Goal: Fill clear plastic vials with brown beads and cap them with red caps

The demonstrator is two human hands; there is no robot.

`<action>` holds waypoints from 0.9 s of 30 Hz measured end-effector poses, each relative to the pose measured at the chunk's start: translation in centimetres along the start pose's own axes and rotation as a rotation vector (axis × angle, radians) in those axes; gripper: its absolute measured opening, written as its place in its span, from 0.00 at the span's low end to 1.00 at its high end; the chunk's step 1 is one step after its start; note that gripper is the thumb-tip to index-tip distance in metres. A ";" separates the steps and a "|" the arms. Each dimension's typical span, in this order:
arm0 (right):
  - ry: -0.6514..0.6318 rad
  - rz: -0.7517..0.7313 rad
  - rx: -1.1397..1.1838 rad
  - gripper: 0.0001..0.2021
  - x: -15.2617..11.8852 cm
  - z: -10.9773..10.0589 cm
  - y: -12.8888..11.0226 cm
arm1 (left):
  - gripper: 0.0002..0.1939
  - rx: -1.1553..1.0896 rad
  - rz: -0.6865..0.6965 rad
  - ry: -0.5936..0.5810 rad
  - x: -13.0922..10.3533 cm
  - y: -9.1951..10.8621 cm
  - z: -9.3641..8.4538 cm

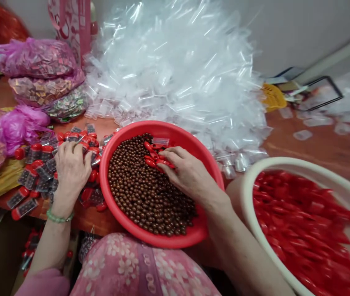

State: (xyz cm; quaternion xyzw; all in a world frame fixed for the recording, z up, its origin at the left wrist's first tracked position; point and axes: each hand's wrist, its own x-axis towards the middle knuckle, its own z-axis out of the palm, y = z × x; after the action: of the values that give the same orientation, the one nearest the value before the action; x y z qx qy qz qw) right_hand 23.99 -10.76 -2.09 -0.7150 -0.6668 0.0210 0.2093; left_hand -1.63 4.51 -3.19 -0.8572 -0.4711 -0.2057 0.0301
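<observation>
1. Pink floral cloth [116, 267] over the person's lap lies nearest in the head view, just below a red basin [105, 185] on the counter [286, 139].
2. Inside the basin, small red pieces [152, 154] lie at its upper middle, on brown balls [150, 201]. The upper pieces slant down toward the right; the lowest run nearly crosswise, left to right. Which end is the front cannot be told.
3. The right hand [190, 172] reaches in from the right, its fingers and thumb closed on the nearest red pieces; others stick out to the left, beyond the fingertips.
4. The left hand [72, 168] rests over red-capped containers [42, 168] left of the basin, thumb apart from the fingers. The fingertips are hidden, so whether they grip one cannot be told. These containers point in mixed directions; the two at the front edge slant, red caps to the lower left or upper right.
5. Behind the basin rises a heap of clear containers [175, 74]; to the right, a white tub [249, 189] holds more red parts [298, 222].
6. Printing on a pink bag [84, 33] at the back is too blurred to read.
</observation>
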 end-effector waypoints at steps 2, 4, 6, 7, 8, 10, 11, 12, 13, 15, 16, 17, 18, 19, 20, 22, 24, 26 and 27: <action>-0.047 0.002 -0.017 0.10 0.9 -0.2 1.0 | 0.15 -0.096 0.037 0.037 -0.2 0.8 -0.9; -0.104 -0.027 -0.054 0.09 2.3 -0.1 1.4 | 0.14 -0.214 0.077 0.059 -0.3 2.0 -1.9; -0.155 -0.044 -0.135 0.09 4.1 0.4 1.2 | 0.12 -0.331 0.124 0.065 -0.5 3.6 -2.8; -0.185 -0.038 -0.194 0.09 5.1 0.7 1.0 | 0.11 -0.387 0.147 0.063 -0.6 4.4 -3.0; -0.219 -0.022 -0.258 0.09 5.9 1.1 0.7 | 0.11 -0.441 0.168 0.052 -0.8 5.2 -3.1; -0.278 0.019 -0.365 0.10 7.3 2.0 0.1 | 0.11 -0.534 0.203 0.002 -1.4 6.7 -2.8; -0.297 0.036 -0.396 0.10 7.8 2.4 0.0 | 0.11 -0.566 0.216 -0.036 -1.6 7.2 -2.4; -0.309 0.045 -0.410 0.11 8.2 2.9 -0.1 | 0.10 -0.579 0.226 -0.077 -1.9 7.7 -2.0; -0.315 0.046 -0.411 0.11 8.4 3.2 -0.1 | 0.10 -0.576 0.231 -0.114 -2.1 8.0 -1.6; -0.323 0.039 -0.401 0.11 8.7 3.7 0.2 | 0.10 -0.543 0.234 -0.169 -2.3 8.3 -0.8; -0.328 0.040 -0.394 0.12 8.7 3.8 0.3 | 0.10 -0.525 0.239 -0.188 -2.4 8.2 -0.5; -0.333 0.043 -0.386 0.12 8.7 3.7 0.4 | 0.10 -0.510 0.249 -0.197 -2.4 8.2 -0.4; -0.337 0.050 -0.376 0.13 8.7 3.4 0.5 | 0.10 -0.495 0.264 -0.199 -2.4 8.0 -0.3; -0.338 0.058 -0.365 0.13 8.6 3.0 0.4 | 0.10 -0.480 0.284 -0.196 -2.3 7.9 -0.3; -0.337 0.068 -0.356 0.13 8.4 2.5 0.3 | 0.10 -0.461 0.305 -0.189 -2.3 7.8 -0.3; -0.324 0.085 -0.342 0.14 7.7 1.1 0.1 | 0.11 -0.415 0.339 -0.169 -2.2 7.5 -0.2; -0.283 0.112 -0.318 0.15 6.3 -0.7 0.1 | 0.12 -0.379 0.364 -0.156 -2.0 7.4 0.0; -0.177 0.132 -0.224 0.15 4.2 -2.7 0.7 | 0.13 -0.359 0.391 -0.136 -1.7 7.2 0.3; -0.125 0.159 -0.191 0.15 2.9 -3.8 1.3 | 0.13 -0.350 0.407 -0.125 -1.6 7.2 0.5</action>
State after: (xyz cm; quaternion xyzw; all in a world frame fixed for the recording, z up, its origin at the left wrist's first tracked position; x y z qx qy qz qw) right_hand 26.77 -9.02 1.69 -0.7796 -0.6186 0.0182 0.0960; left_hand 3.66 -0.67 -3.22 -0.9375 -0.2472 -0.2203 -0.1067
